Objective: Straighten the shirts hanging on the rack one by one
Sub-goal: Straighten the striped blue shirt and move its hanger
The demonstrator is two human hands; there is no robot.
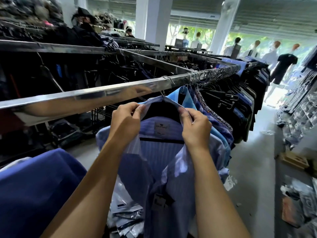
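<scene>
Packed row of dark and blue hanging shirts [228,103] sits just right on the shiny chrome rack rail [85,93]; plastic-wrapped packets [127,219] lie on the floor below. Light-blue striped shirt [163,152] hangs on a black hanger [163,109] between both hands. Left hand [126,121] and right hand [195,126] each pinch a collar edge, fingers curled on fabric.

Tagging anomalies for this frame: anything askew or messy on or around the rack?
Yes. The striped shirt hangs open and rumpled, left hand and right hand pinching its collar. Loose plastic wrappers litter the floor beneath it and along the aisle at right.
</scene>
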